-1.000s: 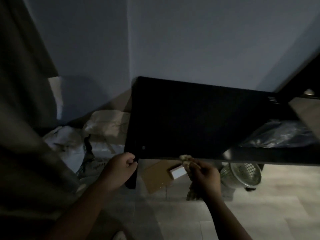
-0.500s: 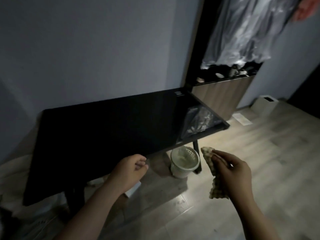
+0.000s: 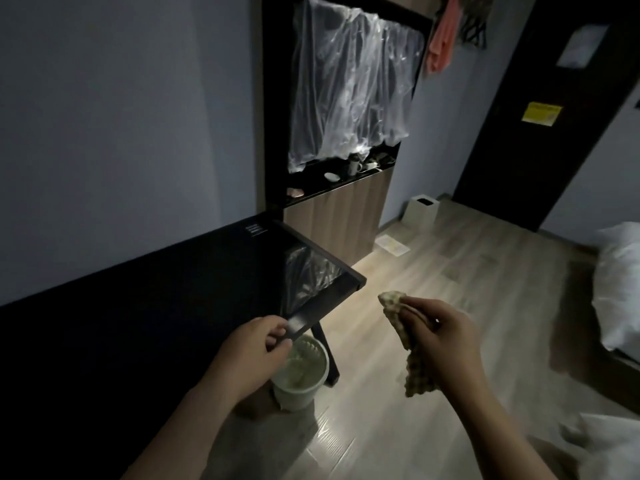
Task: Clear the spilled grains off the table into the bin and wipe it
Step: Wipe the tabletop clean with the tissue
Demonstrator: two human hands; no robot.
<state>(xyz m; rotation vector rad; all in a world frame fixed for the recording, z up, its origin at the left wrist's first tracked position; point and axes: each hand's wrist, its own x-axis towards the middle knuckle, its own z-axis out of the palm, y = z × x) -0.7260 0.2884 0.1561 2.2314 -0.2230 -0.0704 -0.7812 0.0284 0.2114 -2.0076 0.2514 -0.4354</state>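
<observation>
- Black tabletop point(image 3: 138, 306): no grains show in the dark; probably nearly done.
- Left hand point(image 3: 256, 344) curled at its near edge, over the bin point(image 3: 298, 396); holding anything? Cannot tell.
- Right hand point(image 3: 440, 337) grips cloth point(image 3: 415, 379) beyond the right corner.

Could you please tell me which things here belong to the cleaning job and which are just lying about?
Job: table, bin, cloth held in right hand, left hand.
Lying about: white box, pink garment, cups, floor paper, pillow.
</observation>
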